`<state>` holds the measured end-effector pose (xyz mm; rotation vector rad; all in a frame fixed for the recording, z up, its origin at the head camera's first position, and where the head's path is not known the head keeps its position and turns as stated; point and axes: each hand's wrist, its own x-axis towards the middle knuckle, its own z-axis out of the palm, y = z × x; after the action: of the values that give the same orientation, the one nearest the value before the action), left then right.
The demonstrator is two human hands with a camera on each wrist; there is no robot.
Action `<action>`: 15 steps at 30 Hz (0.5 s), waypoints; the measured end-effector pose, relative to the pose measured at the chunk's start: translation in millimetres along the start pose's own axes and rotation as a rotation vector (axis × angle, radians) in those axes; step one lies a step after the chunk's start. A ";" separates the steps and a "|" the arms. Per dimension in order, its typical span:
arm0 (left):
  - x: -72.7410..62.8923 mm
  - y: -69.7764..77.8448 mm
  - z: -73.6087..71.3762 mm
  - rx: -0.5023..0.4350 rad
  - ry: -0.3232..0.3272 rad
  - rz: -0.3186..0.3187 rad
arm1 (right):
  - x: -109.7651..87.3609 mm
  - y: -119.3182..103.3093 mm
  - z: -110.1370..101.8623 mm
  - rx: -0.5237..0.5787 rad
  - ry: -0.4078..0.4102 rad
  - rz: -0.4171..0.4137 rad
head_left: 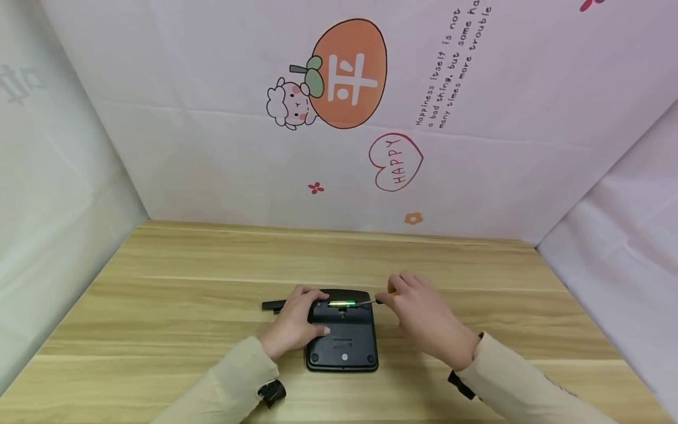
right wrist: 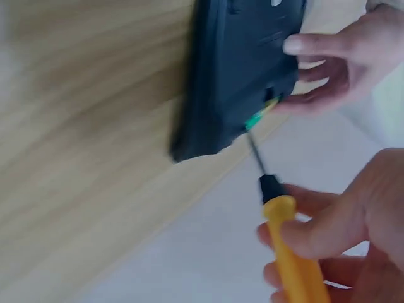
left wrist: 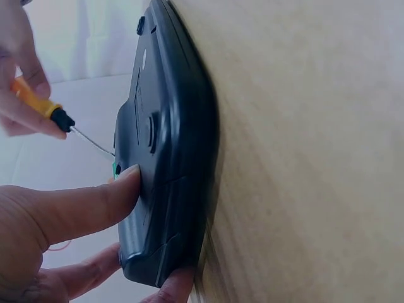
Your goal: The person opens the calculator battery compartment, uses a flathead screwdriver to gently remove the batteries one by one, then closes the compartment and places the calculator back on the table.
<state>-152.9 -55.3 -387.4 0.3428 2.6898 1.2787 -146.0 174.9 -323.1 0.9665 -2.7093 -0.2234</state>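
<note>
A black calculator-like device (head_left: 349,344) lies back side up on the table, its keys hidden. My left hand (head_left: 292,325) grips its left edge, the thumb on the back and fingers at the side. In a slot near the far edge sits a green and yellow battery (head_left: 341,304). My right hand (head_left: 430,321) holds a screwdriver (right wrist: 293,265) by its yellow handle, right of the device. The screwdriver's thin metal shaft reaches the green end of the battery; whether the tip touches it I cannot tell.
A black strip-like piece (head_left: 272,305) lies beyond my left hand, partly hidden by it. The wood-grain table (head_left: 212,259) ends at a white printed cloth (head_left: 238,171) behind, with more white cloth on both sides.
</note>
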 end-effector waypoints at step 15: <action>1.7 0.1 0.2 0.030 -0.005 -0.013 | -11.7 17.5 24.8 0.291 0.016 0.083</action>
<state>-154.4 -54.6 -387.5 0.3303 2.7054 1.2329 -154.9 197.2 -345.1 0.9192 -2.8107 0.1999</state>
